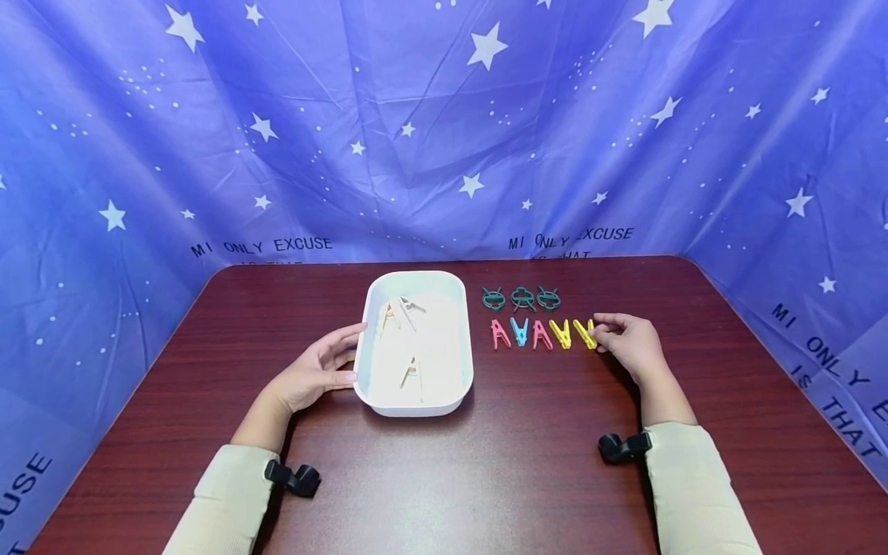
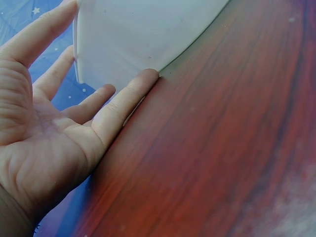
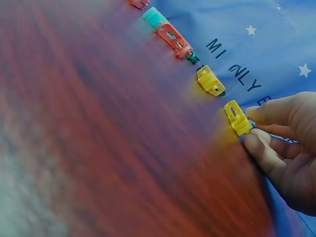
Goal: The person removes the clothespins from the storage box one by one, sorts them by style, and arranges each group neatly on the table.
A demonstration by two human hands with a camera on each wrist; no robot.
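Note:
My left hand (image 1: 315,370) rests at the left side of a white plastic tray (image 1: 466,339), its extended fingers and thumb touching the wall. In the left wrist view the fingers (image 2: 126,101) lie against the tray's outside. Three pale clothespins (image 1: 412,371) lie inside the tray. At the right end of a row of clothespins, my right hand (image 1: 634,347) pinches the edge of a yellow clothespin (image 1: 584,334) with thumb and index finger. That clothespin stands on the table, also seen in the right wrist view. Another yellow clothespin (image 1: 560,334) is just left of it.
Further left in the row stand a pink clothespin (image 1: 542,336), a blue clothespin (image 1: 519,331) and another pink clothespin (image 1: 499,334). Behind them lie three dark green round clips (image 1: 523,299). A blue starry curtain (image 1: 444,154) hangs behind the dark red wooden table (image 1: 444,478).

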